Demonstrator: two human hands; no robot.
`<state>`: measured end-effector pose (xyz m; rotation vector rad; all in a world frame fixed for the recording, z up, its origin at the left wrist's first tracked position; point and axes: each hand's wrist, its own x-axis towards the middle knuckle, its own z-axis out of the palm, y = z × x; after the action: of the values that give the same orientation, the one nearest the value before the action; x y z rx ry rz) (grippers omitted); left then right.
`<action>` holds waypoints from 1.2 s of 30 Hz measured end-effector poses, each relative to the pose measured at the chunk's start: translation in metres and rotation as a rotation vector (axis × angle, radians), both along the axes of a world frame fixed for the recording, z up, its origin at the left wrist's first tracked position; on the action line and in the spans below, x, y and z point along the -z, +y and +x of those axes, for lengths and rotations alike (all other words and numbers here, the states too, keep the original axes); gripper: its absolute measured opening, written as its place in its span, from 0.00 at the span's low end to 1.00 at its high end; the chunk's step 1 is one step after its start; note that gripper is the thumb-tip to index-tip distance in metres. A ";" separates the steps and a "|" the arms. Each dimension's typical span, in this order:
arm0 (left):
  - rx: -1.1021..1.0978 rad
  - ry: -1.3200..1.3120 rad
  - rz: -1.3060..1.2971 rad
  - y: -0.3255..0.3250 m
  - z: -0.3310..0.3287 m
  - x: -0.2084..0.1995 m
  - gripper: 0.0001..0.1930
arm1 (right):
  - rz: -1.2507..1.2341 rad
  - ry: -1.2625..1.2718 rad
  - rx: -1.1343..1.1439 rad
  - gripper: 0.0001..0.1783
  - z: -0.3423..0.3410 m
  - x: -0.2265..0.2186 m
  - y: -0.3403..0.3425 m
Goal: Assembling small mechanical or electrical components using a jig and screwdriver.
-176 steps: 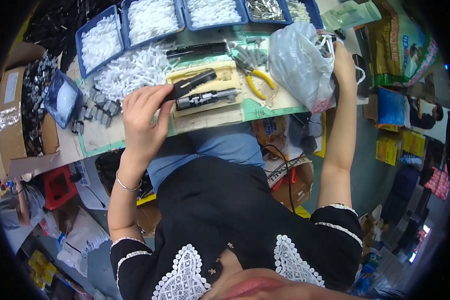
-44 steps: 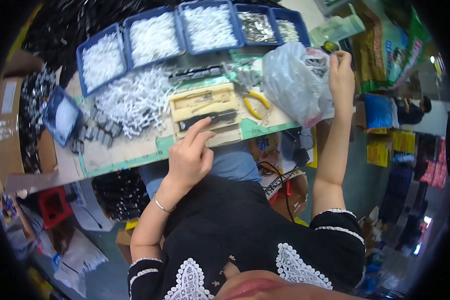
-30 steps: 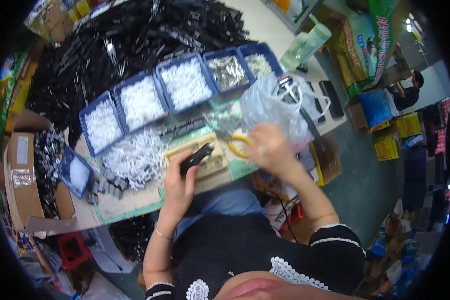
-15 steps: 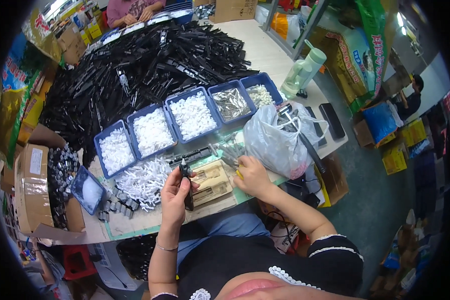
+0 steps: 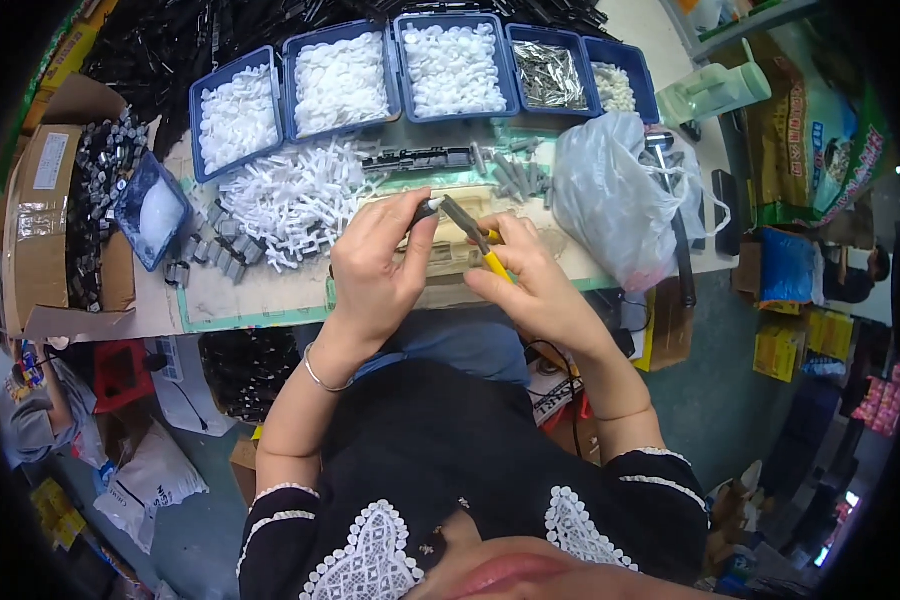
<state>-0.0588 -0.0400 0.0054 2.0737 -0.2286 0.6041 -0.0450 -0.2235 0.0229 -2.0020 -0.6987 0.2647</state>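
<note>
Between the thumb and fingers of my left hand [image 5: 375,265] is a black plastic part [image 5: 420,213] with a small white tip. My right hand [image 5: 540,285] grips yellow-handled pliers [image 5: 464,220], their jaws at the white tip. Whether the jaws are closed on it is too small to tell. Below both hands lies a pale tan block with shaped recesses [image 5: 448,262], partly covered by them. Just beyond it rests a long black plastic assembly [image 5: 420,160], with loose grey pieces [image 5: 518,178] to its right.
Blue bins [image 5: 402,75] of small white parts and metal pieces line the far side. White plastic pins [image 5: 290,205] and grey blocks [image 5: 215,245] lie left, beside a cardboard box [image 5: 45,230]. At right are a plastic bag [image 5: 605,200], a hammer [image 5: 682,240] and a green bottle [image 5: 715,92].
My hands have come together, and the pliers now reach the white tip of the black part. The view has tilted down, so the bench appears higher in the picture.
</note>
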 end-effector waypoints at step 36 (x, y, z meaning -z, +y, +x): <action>0.293 1.888 0.364 0.211 -0.337 0.224 0.18 | -0.748 -0.465 0.034 0.11 0.025 -0.001 -0.002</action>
<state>-0.3962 0.1712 -0.2183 2.0106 0.4878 -1.6753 -0.0200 -0.2254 0.0240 -2.8376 -0.9433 0.0281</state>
